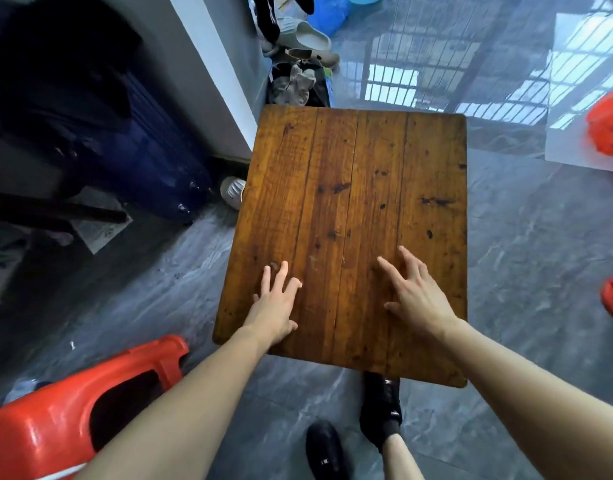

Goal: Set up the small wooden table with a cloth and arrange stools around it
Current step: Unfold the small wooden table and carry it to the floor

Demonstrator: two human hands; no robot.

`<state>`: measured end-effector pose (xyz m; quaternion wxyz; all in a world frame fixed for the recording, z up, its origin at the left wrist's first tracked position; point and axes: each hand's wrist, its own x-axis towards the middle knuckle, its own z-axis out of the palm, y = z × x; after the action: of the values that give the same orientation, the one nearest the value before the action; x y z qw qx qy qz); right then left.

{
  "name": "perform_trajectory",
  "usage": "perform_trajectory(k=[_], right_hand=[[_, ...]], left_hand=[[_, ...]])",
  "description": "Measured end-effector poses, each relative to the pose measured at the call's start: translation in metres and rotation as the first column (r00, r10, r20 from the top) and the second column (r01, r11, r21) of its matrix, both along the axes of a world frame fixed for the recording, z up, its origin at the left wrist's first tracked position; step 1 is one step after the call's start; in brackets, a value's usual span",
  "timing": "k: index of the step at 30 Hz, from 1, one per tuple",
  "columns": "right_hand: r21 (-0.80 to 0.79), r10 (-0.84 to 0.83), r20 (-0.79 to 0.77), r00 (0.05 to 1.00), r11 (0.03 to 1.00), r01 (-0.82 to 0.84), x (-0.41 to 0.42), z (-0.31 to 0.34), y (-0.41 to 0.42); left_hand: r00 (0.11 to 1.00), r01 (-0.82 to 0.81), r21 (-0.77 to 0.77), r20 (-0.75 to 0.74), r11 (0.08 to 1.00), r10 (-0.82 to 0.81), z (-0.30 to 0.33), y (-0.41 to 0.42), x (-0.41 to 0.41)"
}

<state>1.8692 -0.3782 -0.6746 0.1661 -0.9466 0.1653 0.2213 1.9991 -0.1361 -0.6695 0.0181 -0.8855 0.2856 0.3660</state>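
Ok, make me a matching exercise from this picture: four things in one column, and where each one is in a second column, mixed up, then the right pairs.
Things
1. brown plank-top wooden table
2. glossy red plastic stool
3. pale grey rubber slippers
4. black sock-like shoes

Places
A. far side, beside the grey wall
B. lower left, on the floor
C. on the person's feet, near table edge
D. centre, under both open hands

Pairs: 1-D, 2-B, 3-A, 4-C
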Motion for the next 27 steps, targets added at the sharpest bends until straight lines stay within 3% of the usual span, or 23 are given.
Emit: perform_trajectory(k=[2,4,9,16,27], right_hand=[[-0.028,0.039,0.056,0.998,0.999,-0.038,-0.016,-0.001,0.024],[-0.021,0.001,0.009,1.0,1.0,-0.001,-0.033,-0.005,0.055],[-0.098,0.091,-0.085,0.992,0.99,-0.099,-0.068,-0.026,0.107],[-0.232,0.109,-0.06,0.992,0.965,-0.12,-0.07,-0.032,0.106],[-0.227,0.174,-0.037,0.984,0.958,-0.178,-0.083,-0.023,0.079]], left_hand=[[0.999,0.031,-0.063,0.014,0.998,-0.03,-0.004,0.013,-0.008],[0.996,0.088,-0.08,0.032,0.993,-0.086,-0.009,0.029,-0.018],[0.946,0.297,0.09,0.107,0.951,-0.306,-0.029,0.05,-0.044],[0.886,0.278,0.21,0.321,0.937,-0.334,-0.039,0.042,-0.059],[0.88,0.27,0.304,0.308,0.914,-0.363,-0.028,0.019,-0.077]])
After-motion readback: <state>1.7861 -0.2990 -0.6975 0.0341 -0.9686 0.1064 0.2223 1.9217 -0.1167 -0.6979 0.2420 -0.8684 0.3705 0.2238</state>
